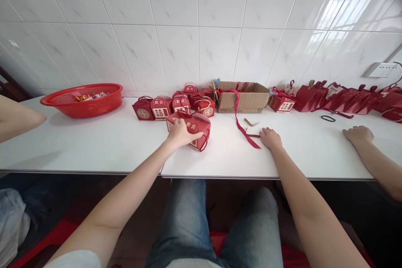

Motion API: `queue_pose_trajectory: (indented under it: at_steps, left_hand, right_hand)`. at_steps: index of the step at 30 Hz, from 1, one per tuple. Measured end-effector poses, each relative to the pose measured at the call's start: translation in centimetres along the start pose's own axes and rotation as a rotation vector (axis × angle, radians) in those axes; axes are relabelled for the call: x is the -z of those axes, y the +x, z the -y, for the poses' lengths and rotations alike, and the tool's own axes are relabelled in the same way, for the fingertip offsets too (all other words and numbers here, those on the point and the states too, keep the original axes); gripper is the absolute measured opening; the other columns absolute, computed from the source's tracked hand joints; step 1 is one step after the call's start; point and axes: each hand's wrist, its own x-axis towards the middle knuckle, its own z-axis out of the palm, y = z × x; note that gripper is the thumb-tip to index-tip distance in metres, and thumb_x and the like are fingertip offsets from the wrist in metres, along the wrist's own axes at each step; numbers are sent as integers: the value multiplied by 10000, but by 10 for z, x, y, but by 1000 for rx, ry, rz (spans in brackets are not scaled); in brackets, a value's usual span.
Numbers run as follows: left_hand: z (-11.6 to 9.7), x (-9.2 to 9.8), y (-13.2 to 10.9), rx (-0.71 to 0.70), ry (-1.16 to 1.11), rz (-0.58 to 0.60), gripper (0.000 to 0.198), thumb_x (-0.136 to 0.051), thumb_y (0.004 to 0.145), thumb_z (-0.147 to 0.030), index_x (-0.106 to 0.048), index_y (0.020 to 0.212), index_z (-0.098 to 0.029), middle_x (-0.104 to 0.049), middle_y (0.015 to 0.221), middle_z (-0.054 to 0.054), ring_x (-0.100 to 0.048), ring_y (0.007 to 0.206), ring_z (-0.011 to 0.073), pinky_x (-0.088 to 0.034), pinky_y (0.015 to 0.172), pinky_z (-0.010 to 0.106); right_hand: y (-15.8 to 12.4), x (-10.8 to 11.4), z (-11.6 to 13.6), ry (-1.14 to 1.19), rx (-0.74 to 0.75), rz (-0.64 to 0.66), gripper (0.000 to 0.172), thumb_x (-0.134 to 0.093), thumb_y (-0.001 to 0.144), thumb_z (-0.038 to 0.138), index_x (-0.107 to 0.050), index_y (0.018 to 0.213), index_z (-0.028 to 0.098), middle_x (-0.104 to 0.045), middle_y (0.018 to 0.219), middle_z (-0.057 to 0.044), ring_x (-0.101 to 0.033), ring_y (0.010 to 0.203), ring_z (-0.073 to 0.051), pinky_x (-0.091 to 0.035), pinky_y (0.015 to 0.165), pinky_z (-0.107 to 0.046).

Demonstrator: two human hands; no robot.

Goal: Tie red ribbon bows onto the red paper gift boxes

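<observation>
My left hand [182,134] grips the top of a red gift box [201,127] with gold-and-white printing and a dark red cord at its side. The thumb lies along the near side and the fingers curl over the top. Farther right, my right hand [271,139] rests palm down on the table, its fingers curled together. Its fingertips meet the end of a thin dark red strip [253,135]; whatever they cover is hidden. Beside that strip, a long crimson ribbon [240,127] trails from a cardboard box [241,102]. A curved beige piece [251,122] lies just behind.
Several red gift boxes [161,108] stand behind my left hand. A red plastic basket [91,109] holds wrapped pieces at left, near another person's arm [19,119]. More red boxes [339,98], a black loop [328,118] and another person's hand [359,134] are at right.
</observation>
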Motion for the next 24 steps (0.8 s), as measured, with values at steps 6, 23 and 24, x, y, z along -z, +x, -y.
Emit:
queue_pose_trajectory:
  at_steps: [6, 23, 24]
  left_hand:
    - [-41, -32, 26, 161, 54, -50, 1098, -424, 597, -861, -377, 1325, -40, -230, 1437, 363, 19, 1361, 538, -87, 1003, 700]
    - [69, 27, 185, 109, -328, -279, 709, -433, 811, -576, -336, 1356, -134, -405, 1425, 137, -423, 1288, 260, -383, 1034, 332]
    - [69, 28, 200, 132, -331, -270, 732, -396, 822, -587, -303, 1374, -116, -388, 1436, 158, -419, 1292, 281, -403, 1015, 361]
  right_hand:
    - [2, -2, 0, 54, -12, -8, 479, -326, 919, 363, -510, 1308, 153, -385, 1461, -127, -298, 1366, -277, -232, 1097, -431]
    - [-70, -21, 181, 889, 300, 70, 1185, -717, 613, 574, -15, 1474, 164, -37, 1538, -206, -110, 1428, -313, -245, 1112, -488]
    - [-71, -31, 202, 910, 243, 90, 1267, -768, 549, 541, 10, 1473, 160, 17, 1536, -214, -77, 1431, -327, -239, 1113, -500]
